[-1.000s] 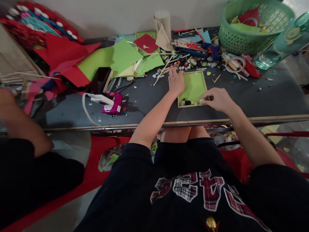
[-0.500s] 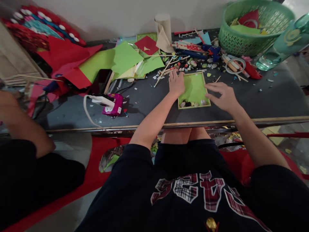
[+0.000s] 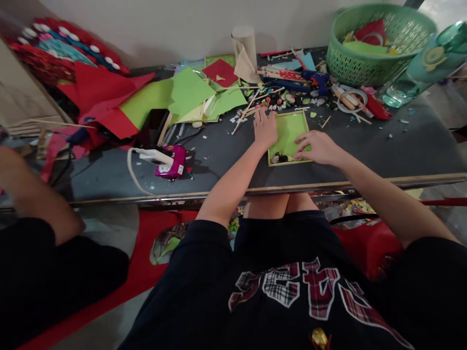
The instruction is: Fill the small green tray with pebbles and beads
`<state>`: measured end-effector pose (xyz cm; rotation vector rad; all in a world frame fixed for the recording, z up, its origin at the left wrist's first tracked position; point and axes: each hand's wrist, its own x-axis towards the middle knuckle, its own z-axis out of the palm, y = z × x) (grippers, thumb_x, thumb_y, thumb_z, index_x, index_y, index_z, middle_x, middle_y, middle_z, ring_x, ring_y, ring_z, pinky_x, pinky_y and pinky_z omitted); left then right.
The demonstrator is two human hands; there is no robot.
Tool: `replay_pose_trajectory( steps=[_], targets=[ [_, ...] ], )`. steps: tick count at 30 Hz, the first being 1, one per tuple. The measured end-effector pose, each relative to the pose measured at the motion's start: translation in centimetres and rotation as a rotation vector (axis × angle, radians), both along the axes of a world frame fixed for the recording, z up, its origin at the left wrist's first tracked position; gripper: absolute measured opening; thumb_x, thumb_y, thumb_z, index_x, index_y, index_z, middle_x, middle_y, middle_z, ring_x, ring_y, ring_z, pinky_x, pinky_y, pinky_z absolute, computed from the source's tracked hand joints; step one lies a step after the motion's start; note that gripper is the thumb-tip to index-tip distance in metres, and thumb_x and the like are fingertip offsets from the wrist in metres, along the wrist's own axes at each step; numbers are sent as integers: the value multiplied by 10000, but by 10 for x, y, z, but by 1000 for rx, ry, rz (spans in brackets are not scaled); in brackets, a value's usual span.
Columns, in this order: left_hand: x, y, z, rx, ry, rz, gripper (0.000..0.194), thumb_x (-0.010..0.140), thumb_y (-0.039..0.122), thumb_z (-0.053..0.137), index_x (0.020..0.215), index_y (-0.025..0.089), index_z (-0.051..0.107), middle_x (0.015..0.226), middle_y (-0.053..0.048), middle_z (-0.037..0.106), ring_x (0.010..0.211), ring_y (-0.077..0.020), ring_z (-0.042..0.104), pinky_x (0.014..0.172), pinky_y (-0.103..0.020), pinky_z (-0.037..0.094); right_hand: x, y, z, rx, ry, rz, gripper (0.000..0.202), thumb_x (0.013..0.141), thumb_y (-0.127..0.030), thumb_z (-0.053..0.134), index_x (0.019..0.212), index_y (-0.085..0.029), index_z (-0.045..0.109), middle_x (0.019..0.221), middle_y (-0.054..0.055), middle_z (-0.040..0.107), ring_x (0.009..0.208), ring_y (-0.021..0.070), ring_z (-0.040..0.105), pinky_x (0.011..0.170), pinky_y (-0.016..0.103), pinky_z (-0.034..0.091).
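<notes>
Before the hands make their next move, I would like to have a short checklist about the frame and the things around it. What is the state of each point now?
1. Frame lies flat on the table: ok.
2. Left hand is at the frame's left side: ok.
3. Stones sit inside, along the near edge: ok for those in view; the right hand may cover others.
4. Right hand's grip on a stone: cannot tell, the fingertips hide it.
5. Table around the frame is free of loose bits: not ok, a stick lies to its right.
6. The other person's arm is away from the frame: ok.
</notes>
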<state>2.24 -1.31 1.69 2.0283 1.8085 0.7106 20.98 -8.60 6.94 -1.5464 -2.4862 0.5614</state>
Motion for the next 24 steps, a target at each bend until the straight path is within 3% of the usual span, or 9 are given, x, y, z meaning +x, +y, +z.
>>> replay_pose_trajectory(
  steps=[4,8,13,16,19,24],
  targets=[
    [1,-1,1,9,3,6,378,918,180,552,1283,274,583,1571,-129,399,1560,-341,260,1265,-531,280,2,3,-2,-1,-61,17,92,818,-316,799,823,-238,847,1229,35,751,1135,295,687,996,396,531],
    [0,0,-3,39,27,3,370,914,188,577,1274,269,589,1547,-131,421,1540,-339,292,1259,-525,299,-3,7,4,69,-202,62,119,810,-342,813,813,-226,843,1183,61,760,1155,347,665,983,466,533],
    [-1,2,-8,79,21,-3,422,872,232,669,1280,293,581,1534,-121,437,1537,-352,290,1256,-536,315,-17,17,15,68,-328,93,117,706,-322,894,693,-252,801,1356,40,679,1235,401,613,1003,583,526],
    [-1,-1,-3,62,52,-10,430,873,171,656,1285,267,577,1556,-141,409,1548,-354,272,1259,-531,307,-16,21,13,87,-319,83,189,667,-352,922,771,-247,803,1451,56,610,1308,416,562,1052,611,504],
    [0,-4,4,13,101,-12,469,881,49,554,1316,221,563,1579,-164,384,1560,-340,266,1262,-509,307,-9,15,9,93,-274,82,261,723,-381,886,924,-234,804,1492,104,563,1360,417,519,1067,633,484],
    [1,-5,6,21,152,-14,513,872,0,472,1328,219,558,1595,-160,386,1553,-340,296,1246,-517,333,-4,-2,7,117,-201,80,132,825,-343,776,882,-228,807,1494,110,561,1355,434,513,1082,603,448]
  ],
)
